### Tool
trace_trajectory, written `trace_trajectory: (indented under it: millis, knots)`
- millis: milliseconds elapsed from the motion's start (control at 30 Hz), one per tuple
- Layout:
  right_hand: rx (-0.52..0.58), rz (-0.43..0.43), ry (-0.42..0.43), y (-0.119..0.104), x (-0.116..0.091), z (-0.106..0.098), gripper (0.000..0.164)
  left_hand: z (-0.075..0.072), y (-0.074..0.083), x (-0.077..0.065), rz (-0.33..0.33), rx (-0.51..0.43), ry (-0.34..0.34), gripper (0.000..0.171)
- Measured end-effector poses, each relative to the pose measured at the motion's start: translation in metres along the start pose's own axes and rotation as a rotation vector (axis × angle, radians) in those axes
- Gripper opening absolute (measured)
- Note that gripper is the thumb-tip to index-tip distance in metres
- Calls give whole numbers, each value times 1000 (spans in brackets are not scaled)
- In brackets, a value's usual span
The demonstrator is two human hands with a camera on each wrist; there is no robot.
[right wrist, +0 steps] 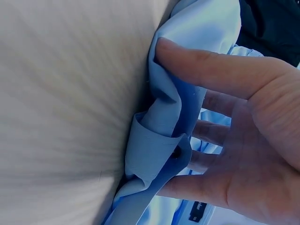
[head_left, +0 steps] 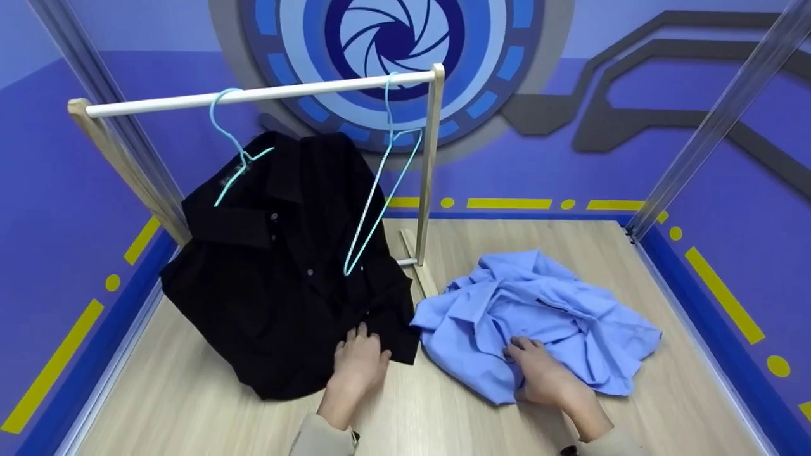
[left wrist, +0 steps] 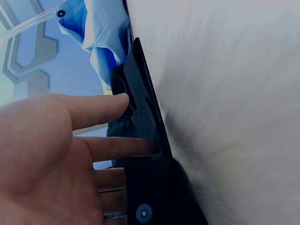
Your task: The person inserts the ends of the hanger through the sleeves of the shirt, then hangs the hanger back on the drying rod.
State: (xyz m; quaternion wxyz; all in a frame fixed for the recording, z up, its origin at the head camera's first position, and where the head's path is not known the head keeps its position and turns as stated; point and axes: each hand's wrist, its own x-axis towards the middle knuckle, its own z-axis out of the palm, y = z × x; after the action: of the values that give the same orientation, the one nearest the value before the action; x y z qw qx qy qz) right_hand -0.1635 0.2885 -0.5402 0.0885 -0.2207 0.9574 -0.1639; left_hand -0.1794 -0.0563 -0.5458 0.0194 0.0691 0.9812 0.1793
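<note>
A black button-up shirt hangs down from the rack side and spreads over the table at left. My left hand rests at its lower right part, its extended fingers against the dark cloth in the left wrist view. To the right lies a crumpled light blue shirt. My right hand touches its near side. In the right wrist view the thumb lies against a blue fold, while the rather straight fingers reach behind the cloth, their tips hidden.
A small garment rack with a white bar and wooden posts stands behind the shirts. One light blue hanger goes into the black shirt's collar; a bare hanger hangs near the right post. Blue patterned walls surround the wooden table.
</note>
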Motion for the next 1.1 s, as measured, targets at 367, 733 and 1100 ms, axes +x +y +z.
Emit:
trace_trajectory:
  millis: [367,733,1100]
  knots:
    - [10,17,-3,-10,1,3,70,-2,10,3,70,31,185,35]
    - [-9,-9,-24,-23,3,9,69,-3,25,8,145,-26,318,29]
    - [-51,-85,-31,-50,11,19,68,2,41,12,290,-110,374,30]
